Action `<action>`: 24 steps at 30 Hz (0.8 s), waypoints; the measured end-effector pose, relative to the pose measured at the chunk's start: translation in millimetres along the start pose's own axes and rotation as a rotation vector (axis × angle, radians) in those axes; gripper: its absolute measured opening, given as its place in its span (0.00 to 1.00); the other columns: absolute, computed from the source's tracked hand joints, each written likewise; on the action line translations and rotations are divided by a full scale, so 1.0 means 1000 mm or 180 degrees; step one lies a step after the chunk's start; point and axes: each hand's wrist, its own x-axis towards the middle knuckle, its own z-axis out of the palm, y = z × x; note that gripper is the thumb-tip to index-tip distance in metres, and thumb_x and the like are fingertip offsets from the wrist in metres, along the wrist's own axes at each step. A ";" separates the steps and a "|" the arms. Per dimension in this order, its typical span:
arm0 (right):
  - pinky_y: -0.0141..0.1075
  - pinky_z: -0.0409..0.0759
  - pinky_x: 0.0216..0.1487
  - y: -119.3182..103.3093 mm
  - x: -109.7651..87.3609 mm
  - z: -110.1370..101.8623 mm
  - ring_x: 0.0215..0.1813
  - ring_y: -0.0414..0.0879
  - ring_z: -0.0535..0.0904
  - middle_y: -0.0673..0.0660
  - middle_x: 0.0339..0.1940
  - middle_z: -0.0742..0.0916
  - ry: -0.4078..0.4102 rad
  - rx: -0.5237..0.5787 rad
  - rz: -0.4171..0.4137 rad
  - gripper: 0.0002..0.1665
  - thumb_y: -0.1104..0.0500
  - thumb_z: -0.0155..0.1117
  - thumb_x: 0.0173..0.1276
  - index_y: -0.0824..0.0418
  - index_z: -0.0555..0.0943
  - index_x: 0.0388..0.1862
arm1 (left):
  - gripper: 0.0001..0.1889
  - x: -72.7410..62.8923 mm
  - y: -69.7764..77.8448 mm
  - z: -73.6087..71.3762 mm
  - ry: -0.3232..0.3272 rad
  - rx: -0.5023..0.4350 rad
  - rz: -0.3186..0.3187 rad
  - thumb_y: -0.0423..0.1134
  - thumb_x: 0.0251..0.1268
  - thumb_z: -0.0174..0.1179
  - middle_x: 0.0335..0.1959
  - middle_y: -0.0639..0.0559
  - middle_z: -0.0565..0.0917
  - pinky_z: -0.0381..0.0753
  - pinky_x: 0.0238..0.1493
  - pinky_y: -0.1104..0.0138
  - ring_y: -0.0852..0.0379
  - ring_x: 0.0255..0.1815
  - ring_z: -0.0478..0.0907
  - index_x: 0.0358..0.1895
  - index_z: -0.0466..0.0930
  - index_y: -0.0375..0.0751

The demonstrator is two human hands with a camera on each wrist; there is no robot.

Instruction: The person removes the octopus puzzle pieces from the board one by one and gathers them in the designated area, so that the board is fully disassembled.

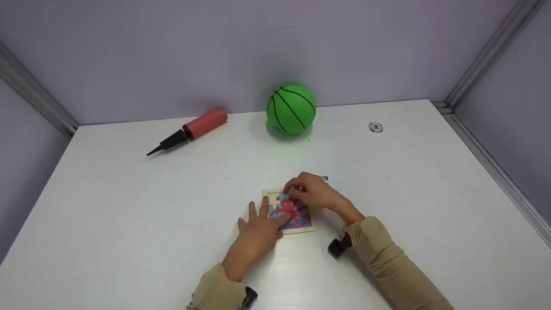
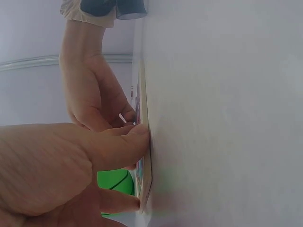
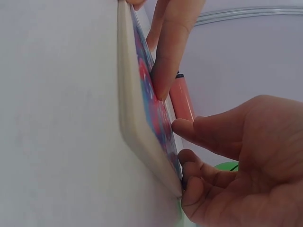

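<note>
A small wooden jigsaw puzzle board point(image 1: 299, 231) lies flat on the table, showing a pink octopus picture point(image 1: 287, 205) on blue and purple. Bare wood shows at its upper left. My left hand point(image 1: 257, 234) spreads its fingers over the board's left side, one fingertip pressing the picture. Curled over the top edge, my right hand point(image 1: 317, 193) pinches a blue puzzle piece point(image 1: 283, 196) between thumb and fingers, mostly hidden by them. In the right wrist view, those fingertips touch the picture's surface. Partly behind the right hand lies a small colourful piece point(image 1: 324, 178).
A green ball point(image 1: 292, 109) with black lines sits against the back wall. Left of it lies a red and black hand pump point(image 1: 206, 123). Toward the back right is a round black-and-white chip point(image 1: 376, 127). Walls border the white table point(image 1: 129, 224).
</note>
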 end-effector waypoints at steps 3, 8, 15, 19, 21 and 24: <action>0.38 0.70 0.37 0.000 0.000 0.000 0.34 0.44 0.71 0.53 0.34 0.79 0.0038 0.0013 0.0023 0.12 0.62 0.54 0.71 0.60 0.85 0.42 | 0.25 0.000 0.000 0.000 0.0027 0.0024 0.0014 0.44 0.67 0.59 0.75 0.36 0.53 0.62 0.56 0.33 0.28 0.72 0.48 0.68 0.70 0.63; 0.37 0.70 0.37 0.001 0.001 0.001 0.34 0.44 0.71 0.53 0.34 0.81 0.0049 -0.0001 0.0005 0.12 0.62 0.54 0.72 0.60 0.85 0.42 | 0.25 0.000 0.000 0.000 0.0021 0.0000 0.0023 0.44 0.68 0.58 0.75 0.36 0.53 0.61 0.56 0.33 0.28 0.72 0.48 0.68 0.70 0.63; 0.38 0.74 0.40 -0.002 0.002 0.001 0.35 0.44 0.75 0.56 0.39 0.84 0.0047 0.0141 0.0113 0.11 0.63 0.53 0.72 0.62 0.84 0.42 | 0.26 0.000 -0.001 0.001 0.0012 -0.0029 0.0023 0.43 0.67 0.59 0.75 0.36 0.52 0.61 0.56 0.33 0.28 0.71 0.49 0.68 0.69 0.64; 0.40 0.76 0.42 -0.002 0.002 0.002 0.36 0.44 0.78 0.57 0.43 0.85 0.0072 0.0228 0.0179 0.12 0.64 0.53 0.73 0.63 0.84 0.43 | 0.26 0.000 0.000 0.000 -0.0014 -0.0046 0.0014 0.43 0.68 0.59 0.75 0.36 0.52 0.61 0.57 0.33 0.28 0.71 0.48 0.68 0.68 0.64; 0.40 0.77 0.43 -0.002 0.002 0.002 0.38 0.45 0.79 0.57 0.43 0.85 0.0091 0.0231 0.0191 0.12 0.63 0.53 0.73 0.62 0.85 0.43 | 0.27 0.000 -0.001 0.000 -0.0021 -0.0063 0.0015 0.43 0.68 0.59 0.75 0.36 0.51 0.61 0.57 0.33 0.28 0.71 0.48 0.69 0.68 0.64; 0.40 0.77 0.43 -0.002 0.002 0.002 0.39 0.45 0.79 0.57 0.42 0.85 0.0119 0.0233 0.0187 0.12 0.63 0.54 0.73 0.62 0.85 0.43 | 0.27 0.000 -0.001 -0.001 -0.0023 -0.0071 0.0023 0.43 0.68 0.58 0.75 0.36 0.51 0.60 0.57 0.33 0.27 0.72 0.47 0.69 0.67 0.65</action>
